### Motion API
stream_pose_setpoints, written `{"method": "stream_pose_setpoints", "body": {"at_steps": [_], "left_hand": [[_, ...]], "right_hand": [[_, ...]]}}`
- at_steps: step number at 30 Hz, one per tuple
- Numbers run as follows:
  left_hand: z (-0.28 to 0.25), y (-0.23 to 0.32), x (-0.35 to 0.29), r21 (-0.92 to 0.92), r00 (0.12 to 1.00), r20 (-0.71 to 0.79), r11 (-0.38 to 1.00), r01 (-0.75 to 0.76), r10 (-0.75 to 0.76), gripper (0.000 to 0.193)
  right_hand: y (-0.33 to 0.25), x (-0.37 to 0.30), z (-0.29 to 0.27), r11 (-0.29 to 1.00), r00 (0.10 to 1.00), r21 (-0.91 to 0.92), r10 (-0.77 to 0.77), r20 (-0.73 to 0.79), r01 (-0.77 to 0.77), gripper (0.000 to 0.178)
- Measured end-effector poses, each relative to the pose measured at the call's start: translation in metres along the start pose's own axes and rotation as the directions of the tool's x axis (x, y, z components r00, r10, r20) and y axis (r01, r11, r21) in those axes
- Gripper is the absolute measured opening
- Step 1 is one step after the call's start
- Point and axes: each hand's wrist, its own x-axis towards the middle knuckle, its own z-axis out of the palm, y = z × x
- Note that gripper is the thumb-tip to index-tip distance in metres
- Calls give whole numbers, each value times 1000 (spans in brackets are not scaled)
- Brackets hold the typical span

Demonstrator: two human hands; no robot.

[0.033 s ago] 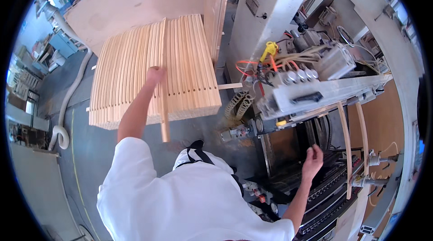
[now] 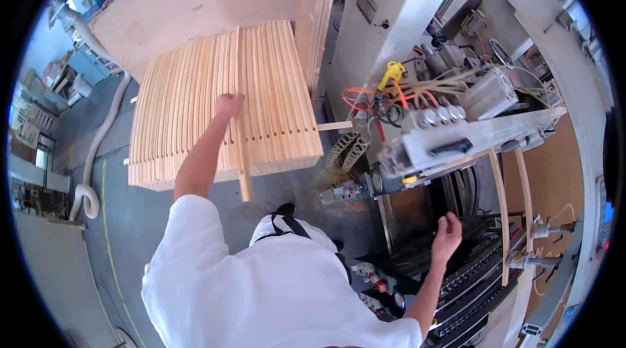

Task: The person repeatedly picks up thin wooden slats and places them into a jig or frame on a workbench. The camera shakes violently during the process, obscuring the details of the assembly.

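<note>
My left hand (image 2: 229, 105) is closed around a pale wooden strip (image 2: 245, 182) lying lengthwise over a stack of similar wooden strips (image 2: 176, 103). The near end of the held strip sticks out past the stack's front edge. A row of dark holes runs across the stacked strips near that edge. To the right, my right hand (image 2: 448, 234) hovers above the black chain-and-rail bed (image 2: 469, 283) of a machine. Its fingers are loosely bent and slightly apart, with nothing visible in them.
A machine head with hoses and a pale metal beam (image 2: 469, 143) stands right of the stack. Two wooden strips (image 2: 501, 217) rest at the machine's right side. A large board (image 2: 195, 2) rises behind the stack. A white hose (image 2: 107, 126) lies along the left floor.
The near end of the held strip has swung slightly right, and my left hand has shifted a little with it. My right hand has moved slightly left.
</note>
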Motion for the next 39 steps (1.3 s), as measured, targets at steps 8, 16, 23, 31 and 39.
{"method": "stream_pose_setpoints", "body": {"at_steps": [8,16,23,31,39], "left_hand": [[65,42,92,105,999,-6,993,-45,46,50],[77,40,91,50,955,77,955,-291,287,49],[97,-13,-14,-473,688,-30,596,-649,725,33],[94,-43,-241,-674,71,621,579,-459,780,26],[136,-53,-393,-608,-289,789,622,-493,542,24]], "right_hand": [[-56,-120,55,941,942,-125,325,82,-314,29],[-37,-224,76,922,922,-28,386,6,-386,31],[-82,-310,66,908,880,-58,384,-281,-415,26],[-141,-495,-41,728,635,-334,176,-752,-598,28],[-196,-819,-84,-204,168,-173,41,-985,-964,25]]}}
